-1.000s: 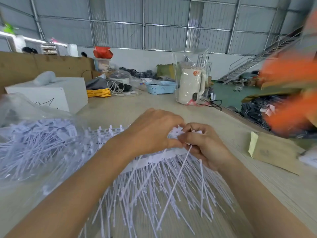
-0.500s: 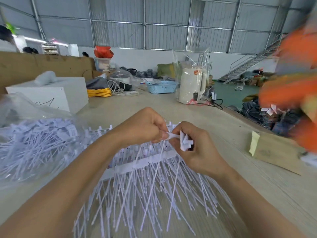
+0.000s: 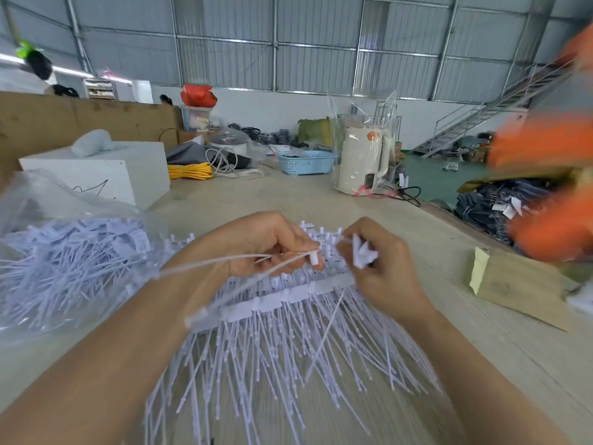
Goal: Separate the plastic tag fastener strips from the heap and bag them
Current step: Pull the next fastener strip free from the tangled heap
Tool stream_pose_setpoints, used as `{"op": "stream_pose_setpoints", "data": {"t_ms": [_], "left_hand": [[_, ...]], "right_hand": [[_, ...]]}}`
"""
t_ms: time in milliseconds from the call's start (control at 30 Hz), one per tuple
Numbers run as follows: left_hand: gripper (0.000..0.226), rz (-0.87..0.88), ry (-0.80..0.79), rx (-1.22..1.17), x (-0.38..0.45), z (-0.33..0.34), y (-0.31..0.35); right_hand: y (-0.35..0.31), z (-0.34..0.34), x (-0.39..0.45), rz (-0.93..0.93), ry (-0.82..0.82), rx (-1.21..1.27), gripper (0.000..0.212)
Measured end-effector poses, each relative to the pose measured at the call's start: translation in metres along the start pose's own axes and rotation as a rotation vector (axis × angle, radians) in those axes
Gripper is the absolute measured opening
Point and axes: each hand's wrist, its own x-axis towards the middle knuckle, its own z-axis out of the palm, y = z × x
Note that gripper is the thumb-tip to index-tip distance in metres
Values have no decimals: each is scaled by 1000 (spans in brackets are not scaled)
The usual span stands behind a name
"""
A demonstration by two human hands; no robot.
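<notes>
Two hands (image 3: 263, 244) (image 3: 382, 264), one kettle (image 3: 362, 162), one blue basket (image 3: 306, 162), one white box (image 3: 106, 175)

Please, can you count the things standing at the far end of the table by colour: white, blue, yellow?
White: 2, the box and the kettle wrapped in clear plastic
Blue: 1, the basket
Yellow: 1, the coiled cable
Total: 4

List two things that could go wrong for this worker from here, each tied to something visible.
1. The left hand pinches a loose fastener strip trailing over the heap; it may snag other strands.
2. The right hand grips only a small tag piece, which could slip from the fingers and fall back among the heap instead of reaching the clear bag.
</notes>
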Motion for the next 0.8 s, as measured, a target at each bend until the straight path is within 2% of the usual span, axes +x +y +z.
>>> {"op": "stream_pose_setpoints", "data": {"t_ms": [67, 167, 233, 300, 367, 467, 533, 600, 700, 800], "left_hand": [[21, 71, 9, -26, -4, -3, 1], [20, 159, 201, 97, -1, -4, 0], [14, 178, 273, 216, 3, -2, -2], [28, 156, 290, 306, 5, -1, -3], [38, 150, 294, 354, 6, 1, -3], [40, 172, 285, 383, 5, 5, -3], [42, 188, 272, 414, 4, 8, -3], [45, 212, 247, 461, 3, 11, -2], [43, 262, 212, 616, 1, 18, 1], [48, 326, 257, 735, 3, 24, 3]], "right_hand": [[7, -15, 5, 307, 94, 235, 24], [14, -35, 12, 610, 218, 756, 24], [13, -38, 16, 684, 270, 1010, 21], [10, -37, 18, 716, 303, 1249, 21], [6, -37, 19, 728, 289, 1374, 25], [1, -32, 18, 732, 139, 1344, 9], [-1, -29, 15, 699, -9, 1255, 15], [-4, -22, 12, 601, -105, 954, 26], [-13, -7, 7, 472, -87, 498, 41], [-19, -3, 5, 387, -91, 385, 40]]}}
